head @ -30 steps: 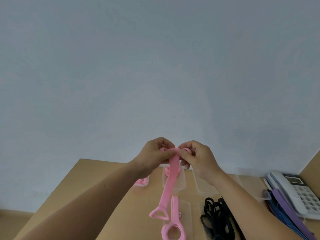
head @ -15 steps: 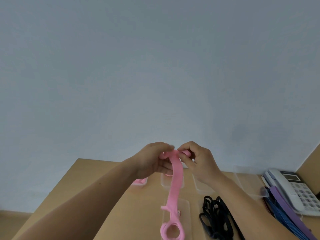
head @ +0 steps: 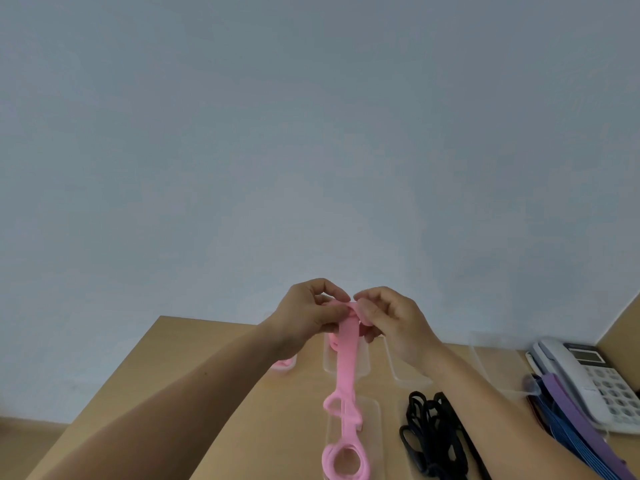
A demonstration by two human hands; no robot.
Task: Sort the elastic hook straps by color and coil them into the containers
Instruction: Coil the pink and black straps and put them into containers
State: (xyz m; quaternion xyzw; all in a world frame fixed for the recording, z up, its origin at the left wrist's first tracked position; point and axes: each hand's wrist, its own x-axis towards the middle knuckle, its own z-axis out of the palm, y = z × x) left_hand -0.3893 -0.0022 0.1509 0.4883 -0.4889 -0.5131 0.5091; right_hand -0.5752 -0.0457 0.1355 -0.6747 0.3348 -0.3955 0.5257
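Two hands: left hand (head: 311,315) and right hand (head: 393,322) each pinched the pink strap (head: 347,358) at its top, fingers curled.
Strap: hung down over the table (head: 194,375).
Writing: phone (head: 585,379) keys too blurred to read.

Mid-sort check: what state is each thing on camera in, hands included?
left hand: pinches the top end of the held pink strap
right hand: pinches that same end
held pink strap: hangs straight, uncoiled
second pink strap: loose, uncoiled, over the near clear container
black straps: loose heap on the table
purple strap, blue straps: stretched out beside the phone
phone handset: on its cradle
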